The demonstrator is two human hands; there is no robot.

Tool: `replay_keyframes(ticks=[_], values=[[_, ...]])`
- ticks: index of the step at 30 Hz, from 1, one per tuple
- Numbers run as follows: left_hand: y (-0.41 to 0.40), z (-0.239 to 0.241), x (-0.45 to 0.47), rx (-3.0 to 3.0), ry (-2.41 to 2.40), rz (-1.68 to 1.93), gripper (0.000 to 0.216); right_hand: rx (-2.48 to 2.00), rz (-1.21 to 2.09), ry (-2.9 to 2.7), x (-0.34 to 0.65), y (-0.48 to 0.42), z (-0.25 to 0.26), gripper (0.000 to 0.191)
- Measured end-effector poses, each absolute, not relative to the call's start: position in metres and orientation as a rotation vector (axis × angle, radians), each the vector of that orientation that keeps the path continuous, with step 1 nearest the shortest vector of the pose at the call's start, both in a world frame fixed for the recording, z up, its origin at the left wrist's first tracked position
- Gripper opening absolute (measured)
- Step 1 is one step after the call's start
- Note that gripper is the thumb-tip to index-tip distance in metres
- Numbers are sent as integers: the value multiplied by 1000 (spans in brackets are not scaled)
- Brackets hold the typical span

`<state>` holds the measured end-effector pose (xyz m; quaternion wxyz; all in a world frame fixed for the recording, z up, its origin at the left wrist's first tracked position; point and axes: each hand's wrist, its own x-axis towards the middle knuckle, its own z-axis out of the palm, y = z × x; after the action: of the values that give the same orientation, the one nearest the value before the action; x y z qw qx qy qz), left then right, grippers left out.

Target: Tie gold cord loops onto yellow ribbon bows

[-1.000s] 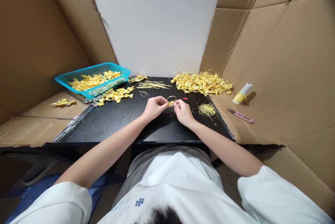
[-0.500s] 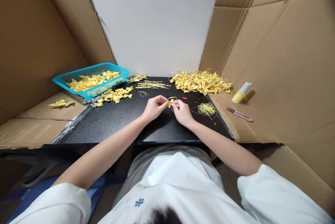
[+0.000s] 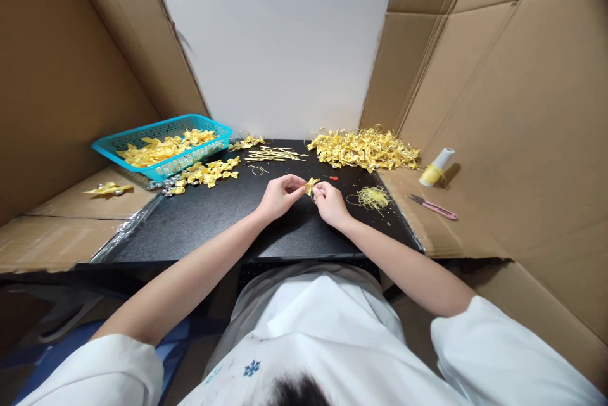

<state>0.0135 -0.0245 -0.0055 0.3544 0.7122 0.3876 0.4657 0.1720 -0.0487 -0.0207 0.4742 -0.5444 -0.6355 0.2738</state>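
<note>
While the left hand (image 3: 280, 197) pinches a yellow bow (image 3: 310, 185) mid-frame over the black desk (image 3: 204, 222), the right hand (image 3: 332, 205) has its fingers (image 3: 322, 190) gripping the bow's right side; over there, left of frame, sits a turquoise basket (image 3: 190, 165).

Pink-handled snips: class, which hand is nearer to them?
Right. The right hand is left of the snips, with the yellow thread heap between; the left hand is farther left.

The held bow (image 3: 310, 187) and heaped bows (image 3: 365, 149) look like glossy satin cloth. The basket (image 3: 156, 173) is smooth, perforated plastic, the table (image 3: 204, 228) faintly shiny and grainy. Matt cardboard makes the side wall (image 3: 536, 108).
</note>
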Motion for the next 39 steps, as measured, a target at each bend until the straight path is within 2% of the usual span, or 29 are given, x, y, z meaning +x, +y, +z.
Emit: replay_keyframes(ticks=[17, 25, 33, 39], values=[[-25, -5, 13, 1936, 1047, 1209, 30, -1285, 757, -1522, 171, -48, -19, 13], [-33, 4, 16, 2279, 1145, 1213, 22, -1277, 735, -1558, 171, -49, -20, 13], [-29, 4, 18, 2164, 1165, 1210, 14, -1284, 704, -1586, 170, -50, -20, 12], [-21, 1, 17, 1788, 1107, 1229, 16, -1282, 712, -1574, 170, -51, -18, 12]])
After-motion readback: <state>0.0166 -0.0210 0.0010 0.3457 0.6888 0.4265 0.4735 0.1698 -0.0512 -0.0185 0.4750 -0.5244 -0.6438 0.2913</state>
